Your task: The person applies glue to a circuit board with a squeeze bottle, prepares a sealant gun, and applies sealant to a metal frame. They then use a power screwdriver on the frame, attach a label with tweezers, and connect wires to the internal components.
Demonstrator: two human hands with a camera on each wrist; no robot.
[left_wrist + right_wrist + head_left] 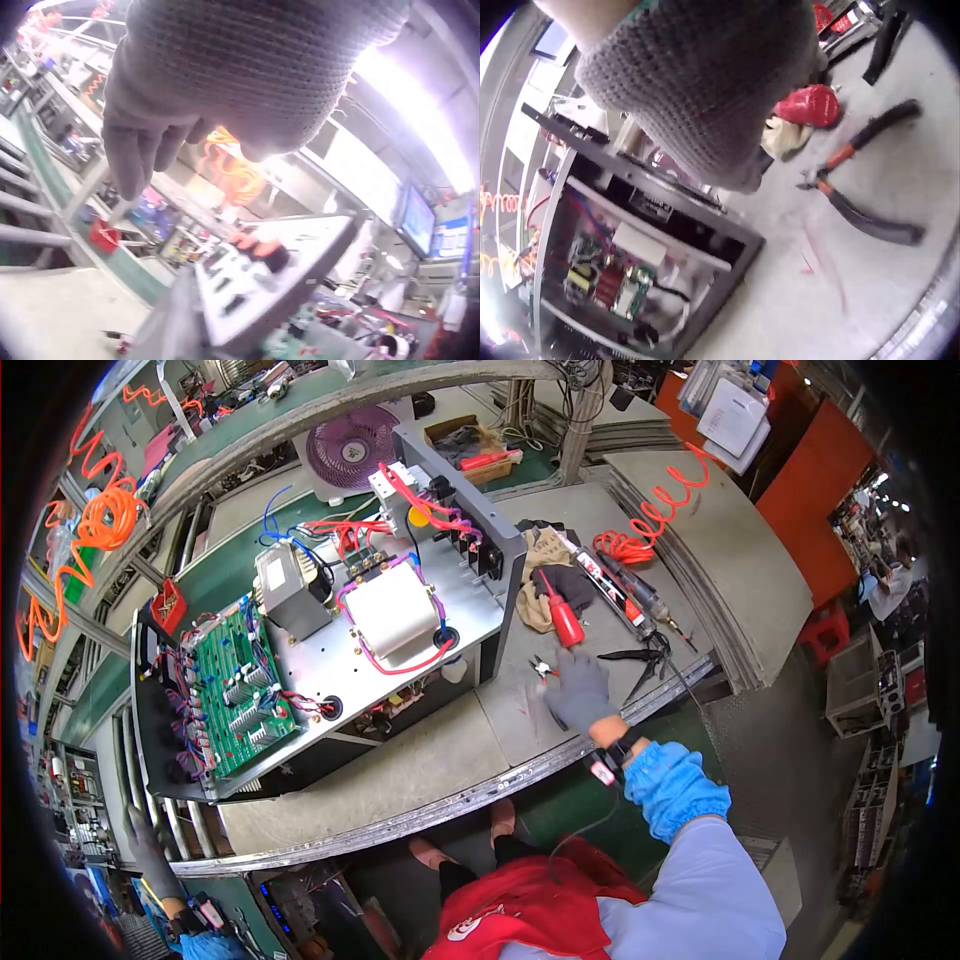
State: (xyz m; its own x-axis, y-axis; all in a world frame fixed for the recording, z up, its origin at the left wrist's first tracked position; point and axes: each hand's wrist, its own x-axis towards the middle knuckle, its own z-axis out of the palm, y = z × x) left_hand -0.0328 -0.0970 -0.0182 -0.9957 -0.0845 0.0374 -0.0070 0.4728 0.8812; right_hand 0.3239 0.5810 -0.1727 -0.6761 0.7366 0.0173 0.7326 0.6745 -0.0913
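My right hand [580,695], in a grey knitted glove, reaches over the right part of the bench near a pair of side cutters [543,667]. In the right wrist view, these cutters [841,156] lie spread on the grey surface, apart from the glove [705,90]. A red screwdriver [565,622] lies just beyond the fingers. To my left stands an open machine chassis [400,685] with a green circuit board [235,690] and a transformer [290,592] on it. My gloved left hand [150,852] hangs low by the rollers with nothing in it, its fingers loosely extended.
A sealant gun [615,595] lies beside cloths [540,560] at the bench's right. Orange coiled hoses [625,545] rest there and hang at the left [105,520]. A purple fan [352,448] stands behind the chassis. A metal edge [480,790] borders the bench front.
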